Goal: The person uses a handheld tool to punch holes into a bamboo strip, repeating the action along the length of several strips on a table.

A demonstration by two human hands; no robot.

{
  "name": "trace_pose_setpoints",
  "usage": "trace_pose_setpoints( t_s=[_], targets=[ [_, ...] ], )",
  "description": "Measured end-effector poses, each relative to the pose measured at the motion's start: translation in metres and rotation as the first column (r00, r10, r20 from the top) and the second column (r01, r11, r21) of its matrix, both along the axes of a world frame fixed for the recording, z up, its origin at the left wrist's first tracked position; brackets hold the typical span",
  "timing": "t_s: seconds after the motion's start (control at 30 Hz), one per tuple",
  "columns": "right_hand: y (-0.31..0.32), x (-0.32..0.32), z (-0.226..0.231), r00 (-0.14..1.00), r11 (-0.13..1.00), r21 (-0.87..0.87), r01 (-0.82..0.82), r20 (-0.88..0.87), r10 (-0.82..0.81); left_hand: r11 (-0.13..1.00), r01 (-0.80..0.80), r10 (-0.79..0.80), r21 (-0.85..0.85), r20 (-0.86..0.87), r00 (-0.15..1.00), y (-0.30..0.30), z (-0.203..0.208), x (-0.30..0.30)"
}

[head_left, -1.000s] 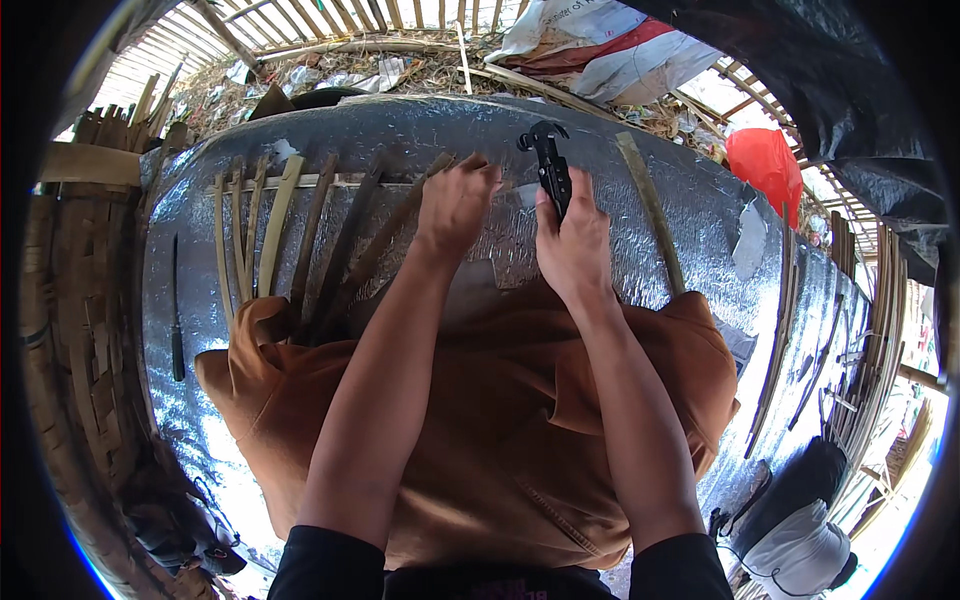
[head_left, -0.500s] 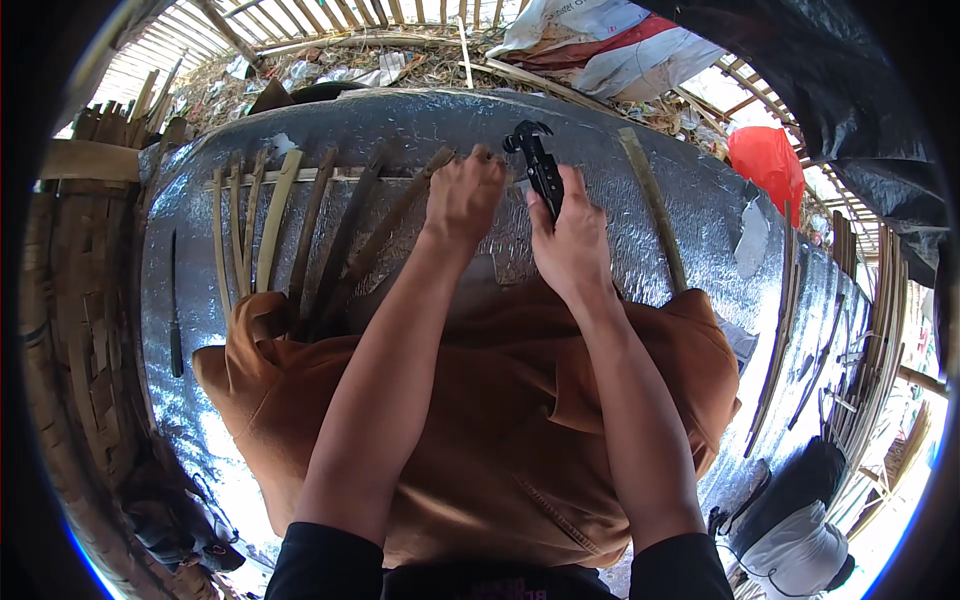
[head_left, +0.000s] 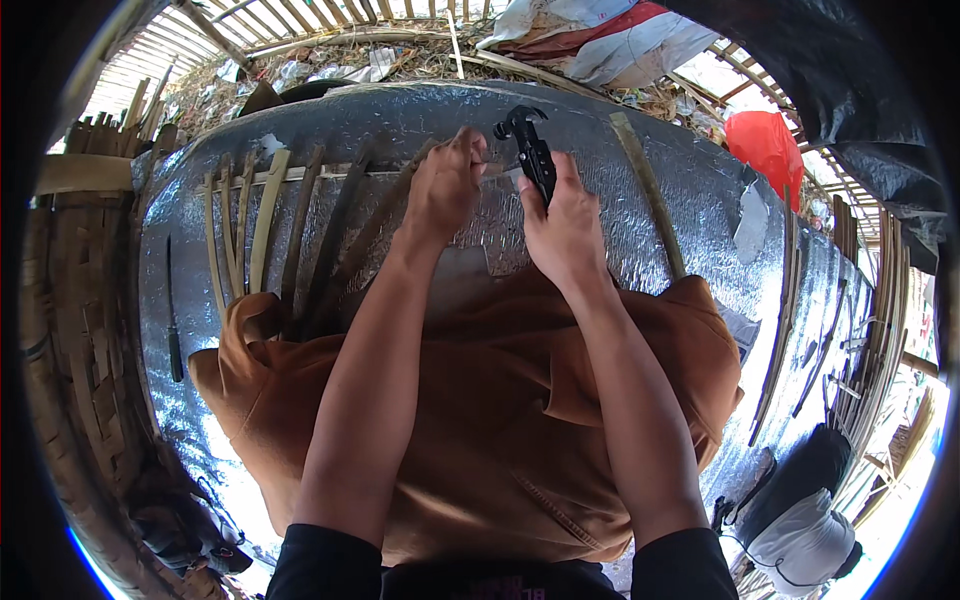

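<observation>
Right hand: the bare right hand (head_left: pixel 567 222) is wrapped around the grip of a black metal claw-headed hammer tool (head_left: pixel 534 160); the palm hides the grip's lower end.
Hammer tool: raised over the shiny silver foil sheet (head_left: pixel 715 255), its head just beside the left fist; head and fist look near, but contact cannot be made out.
Left hand: the bare left hand (head_left: pixel 445 190) has its fingers curled in; whether they pinch anything cannot be told.
Crosswise piece: a thin pale wooden strip (head_left: pixel 345 173) runs behind the left hand, which covers part of it.
Upright pieces: the flat yellowish-green bamboo strip (head_left: pixel 267 220) has its lower end hidden by the rumpled brown cloth (head_left: pixel 480 430).
Sleeves: black, cut off below.
</observation>
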State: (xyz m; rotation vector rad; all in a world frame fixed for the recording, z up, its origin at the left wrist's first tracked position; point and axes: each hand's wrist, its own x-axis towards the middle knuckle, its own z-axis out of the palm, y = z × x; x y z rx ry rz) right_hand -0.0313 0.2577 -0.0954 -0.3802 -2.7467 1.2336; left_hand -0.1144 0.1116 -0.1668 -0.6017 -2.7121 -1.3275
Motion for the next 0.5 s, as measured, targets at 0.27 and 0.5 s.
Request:
trace_pose_setpoints(
  t_s=[0.27,0.5],
  targets=[
    [0.000,-0.001,0.001,1.000,1.000,-0.012,-0.004,0.014,0.004,0.973,-0.127,0.077,0.192,0.247,0.966,-0.009,0.004,-0.011],
    [-0.002,0.000,0.002,1.000,0.999,-0.033,-0.017,-0.003,0.017,0.947,-0.189,0.096,0.260,0.331,0.939,-0.011,0.004,-0.005]
  ],
)
